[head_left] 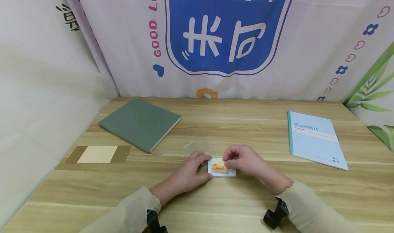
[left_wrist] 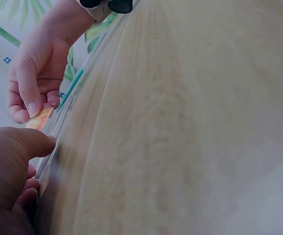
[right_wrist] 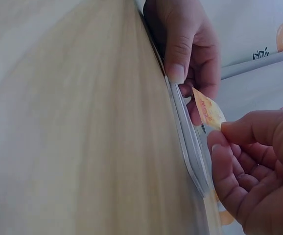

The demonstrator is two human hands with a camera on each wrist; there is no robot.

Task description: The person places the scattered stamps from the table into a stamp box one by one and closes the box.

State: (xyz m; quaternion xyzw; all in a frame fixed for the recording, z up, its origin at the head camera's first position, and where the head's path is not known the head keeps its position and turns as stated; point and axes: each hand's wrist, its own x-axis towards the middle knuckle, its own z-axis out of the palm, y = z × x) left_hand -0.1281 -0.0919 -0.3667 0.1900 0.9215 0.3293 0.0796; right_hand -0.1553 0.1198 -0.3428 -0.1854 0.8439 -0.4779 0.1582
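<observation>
The slip (head_left: 219, 166) is pinched in the right hand (head_left: 243, 159), its long axis crosswise, free end pointing towards the left hand (head_left: 191, 171), which grips the case (head_left: 231, 173). The right wrist view shows it tilted above the case, a gap the head view hides; there, the lid (head_left: 198, 146) lies beyond the left hand.

Desk space, wooden tabletop (head_left: 246, 123), notebook (head_left: 317, 139), printed curtain (head_left: 227, 41)
</observation>
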